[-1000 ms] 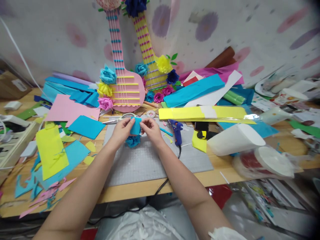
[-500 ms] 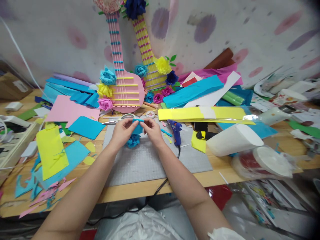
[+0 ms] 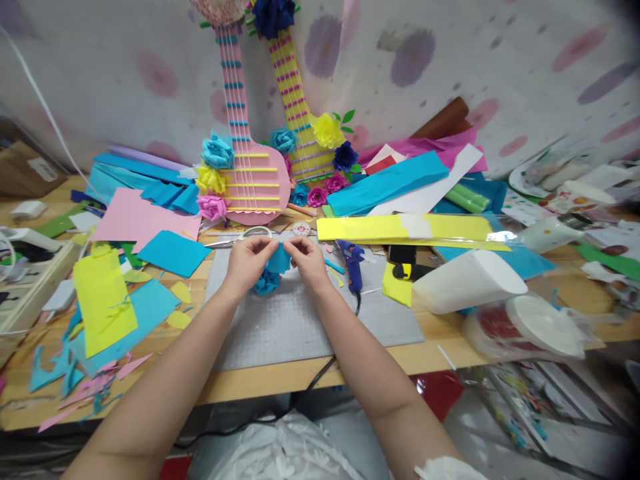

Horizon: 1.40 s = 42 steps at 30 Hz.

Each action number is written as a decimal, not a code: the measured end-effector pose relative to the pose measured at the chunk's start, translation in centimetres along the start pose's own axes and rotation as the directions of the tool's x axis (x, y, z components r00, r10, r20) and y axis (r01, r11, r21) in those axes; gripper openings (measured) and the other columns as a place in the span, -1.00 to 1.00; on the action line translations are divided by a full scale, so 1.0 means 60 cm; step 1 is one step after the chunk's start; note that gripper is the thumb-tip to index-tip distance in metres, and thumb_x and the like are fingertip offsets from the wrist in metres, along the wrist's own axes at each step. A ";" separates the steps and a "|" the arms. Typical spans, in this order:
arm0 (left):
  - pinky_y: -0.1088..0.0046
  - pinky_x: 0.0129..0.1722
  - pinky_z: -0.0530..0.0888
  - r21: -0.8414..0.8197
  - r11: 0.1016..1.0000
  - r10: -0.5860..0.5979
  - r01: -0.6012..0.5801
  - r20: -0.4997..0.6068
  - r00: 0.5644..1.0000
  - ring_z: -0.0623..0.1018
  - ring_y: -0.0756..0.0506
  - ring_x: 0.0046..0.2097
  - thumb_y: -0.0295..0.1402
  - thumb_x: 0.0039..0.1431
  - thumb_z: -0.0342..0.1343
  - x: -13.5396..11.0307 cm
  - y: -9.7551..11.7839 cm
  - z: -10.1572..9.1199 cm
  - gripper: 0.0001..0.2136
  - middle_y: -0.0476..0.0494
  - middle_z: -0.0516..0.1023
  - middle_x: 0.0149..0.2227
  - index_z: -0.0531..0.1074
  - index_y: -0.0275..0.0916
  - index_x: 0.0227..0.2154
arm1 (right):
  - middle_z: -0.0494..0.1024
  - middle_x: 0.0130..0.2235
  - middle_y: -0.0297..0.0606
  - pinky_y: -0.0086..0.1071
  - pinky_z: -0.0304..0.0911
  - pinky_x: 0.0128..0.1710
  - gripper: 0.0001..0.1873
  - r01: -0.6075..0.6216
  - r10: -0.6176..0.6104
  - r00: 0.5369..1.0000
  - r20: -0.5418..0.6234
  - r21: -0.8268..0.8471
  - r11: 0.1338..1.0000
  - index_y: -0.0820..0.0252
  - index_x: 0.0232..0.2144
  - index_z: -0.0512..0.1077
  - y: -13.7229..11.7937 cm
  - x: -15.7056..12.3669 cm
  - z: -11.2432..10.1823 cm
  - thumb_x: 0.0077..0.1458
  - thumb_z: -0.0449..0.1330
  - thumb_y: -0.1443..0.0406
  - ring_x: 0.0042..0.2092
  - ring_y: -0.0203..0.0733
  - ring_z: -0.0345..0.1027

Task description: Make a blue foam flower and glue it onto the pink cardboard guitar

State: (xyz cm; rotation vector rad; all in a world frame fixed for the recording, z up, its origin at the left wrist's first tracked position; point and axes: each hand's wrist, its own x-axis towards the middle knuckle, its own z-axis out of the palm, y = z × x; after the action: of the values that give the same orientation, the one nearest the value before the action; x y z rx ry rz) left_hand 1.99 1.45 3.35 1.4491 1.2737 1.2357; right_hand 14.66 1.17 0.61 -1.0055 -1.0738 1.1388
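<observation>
Both hands pinch a small piece of blue crepe paper [image 3: 279, 261] above the grey cutting mat [image 3: 300, 327]. My left hand [image 3: 249, 261] has thumb and forefinger closed on its upper left side. At its right edge, my right hand [image 3: 307, 261] is closed on it in the same way. Just below the piece sits a crumpled blue paper flower [image 3: 267, 283], partly covered by the left fingers and the piece. Behind the left hand lie scissors [image 3: 257, 233] with pale handles. A blue glue gun [image 3: 353, 267] rests on the mat, right of my right hand.
Pink [image 3: 260, 180] and yellow [image 3: 313, 157] paper guitars lean on the back wall. Yellow paper strips [image 3: 370, 229] lie behind the glue gun, a white roll [image 3: 470, 280] to its right. Paper scraps [image 3: 95, 387] cover the left side. The glue gun's cord [image 3: 323, 373] crosses the table edge.
The blue crepe piece has turned between my fingers and its face shows more to the right. My hands have shifted only slightly.
</observation>
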 end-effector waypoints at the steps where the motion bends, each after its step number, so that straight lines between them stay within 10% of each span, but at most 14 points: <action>1: 0.47 -0.41 0.40 -0.015 1.000 -0.014 0.014 0.003 1.000 0.46 -0.03 -0.44 -0.18 -0.16 0.22 0.000 0.001 0.002 -0.77 -0.05 0.52 -0.52 0.50 -0.27 -0.52 | 0.24 -0.62 -0.46 -0.47 0.00 -0.60 -0.63 -0.010 0.009 1.000 0.007 0.004 1.000 0.18 -0.57 0.29 -0.001 0.000 -0.001 -0.22 0.25 0.02 -0.59 -0.42 0.06; 16: 0.46 -0.47 0.41 -0.088 0.985 -0.148 0.151 0.039 0.988 0.49 -0.04 -0.47 -0.17 -0.26 0.28 -0.004 -0.001 0.008 -0.72 -0.07 0.56 -0.50 0.52 -0.29 -0.50 | 0.24 -0.63 -0.48 -0.49 -0.03 -0.63 -0.61 -0.072 0.077 0.991 -0.111 0.042 0.996 0.18 -0.57 0.30 0.000 0.005 -0.008 -0.28 0.27 0.01 -0.62 -0.46 0.01; 26: 0.46 -0.51 0.43 -0.086 0.991 -0.112 0.107 -0.057 0.992 0.50 -0.04 -0.47 -0.18 -0.19 0.25 -0.002 -0.026 -0.011 -0.73 -0.07 0.55 -0.50 0.52 -0.28 -0.47 | 0.27 -0.60 -0.47 -0.50 0.06 -0.59 -0.65 -0.149 0.150 0.984 0.092 -0.018 0.989 0.20 -0.57 0.31 0.002 -0.002 -0.004 -0.31 0.30 0.08 -0.56 -0.44 0.09; 42: 0.46 -0.54 0.48 -0.188 0.927 -0.304 0.324 0.130 0.944 0.54 -0.06 -0.52 -0.15 -0.42 0.36 -0.006 -0.019 -0.014 -0.62 -0.05 0.53 -0.54 0.47 -0.32 -0.53 | 0.28 -0.63 -0.48 -0.51 0.06 -0.61 -0.64 -0.111 0.112 0.991 0.073 -0.023 0.994 0.19 -0.53 0.31 0.005 0.006 -0.013 -0.19 0.22 0.02 -0.60 -0.44 0.11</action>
State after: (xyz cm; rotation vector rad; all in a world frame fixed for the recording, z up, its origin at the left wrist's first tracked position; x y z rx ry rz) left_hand 0.94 1.26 2.31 1.0926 1.2155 1.0330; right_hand 15.41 1.51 0.22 -1.0562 -1.0997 1.2669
